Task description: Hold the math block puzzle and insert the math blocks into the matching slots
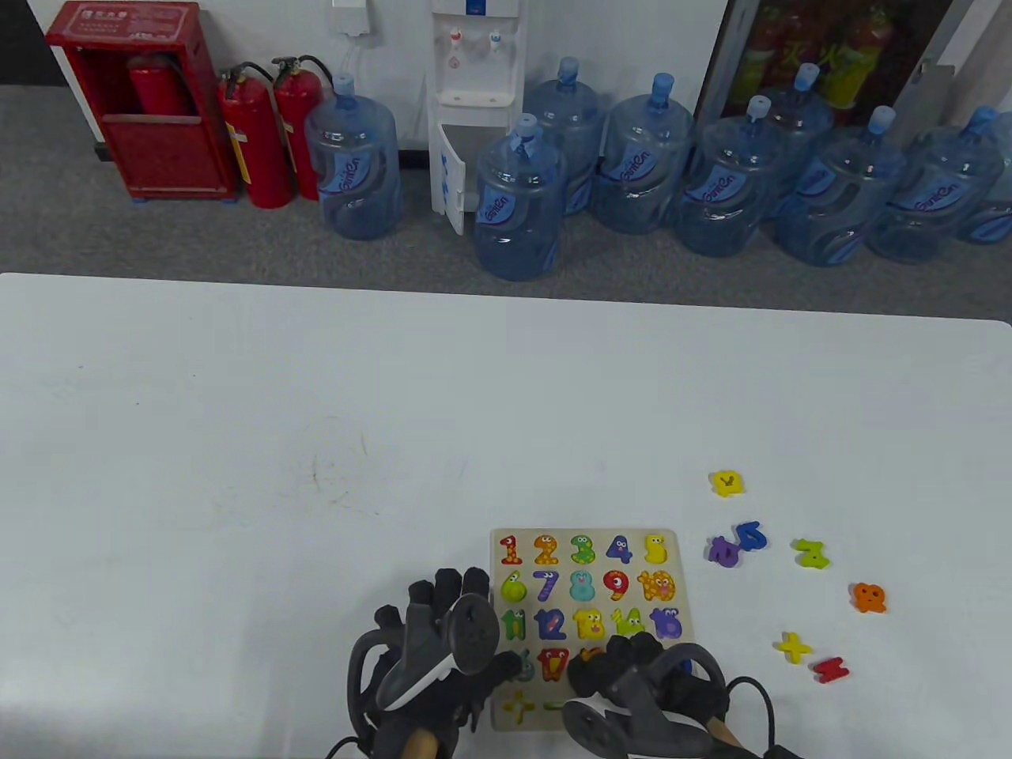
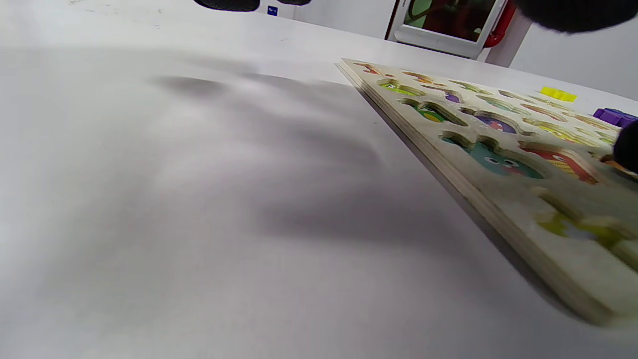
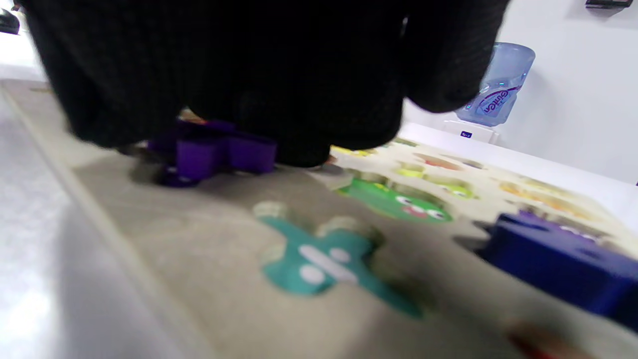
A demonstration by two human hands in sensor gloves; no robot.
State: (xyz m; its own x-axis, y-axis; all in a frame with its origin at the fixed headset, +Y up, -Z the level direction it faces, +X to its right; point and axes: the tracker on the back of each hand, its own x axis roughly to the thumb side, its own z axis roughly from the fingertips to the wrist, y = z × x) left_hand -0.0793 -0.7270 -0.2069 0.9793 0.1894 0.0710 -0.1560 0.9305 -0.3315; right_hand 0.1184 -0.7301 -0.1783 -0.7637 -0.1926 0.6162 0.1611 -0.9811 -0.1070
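purple block going into the puzzle board's near right slots
right hand (image 1: 632, 680) presses purple block (image 3: 214, 152) onto puzzle board (image 1: 680, 569) at table's near edge; left hand (image 1: 431, 640) beside board's left edge, grip unclear

A white tabletop (image 1: 316, 411) with faint scuff marks fills the near part of the room. Beyond its far edge lies grey carpet (image 1: 63, 198). Against the white wall (image 1: 601, 39) stands a white water dispenser (image 1: 474, 95), flanked by a row of blue water jugs (image 1: 518, 202) on the floor. Further left, two red fire extinguishers (image 1: 257, 142) stand beside a red extinguisher cabinet (image 1: 142, 103). At far right, a glass-fronted cabinet (image 1: 830, 55) holds colourful bottles. Light is even and soft.
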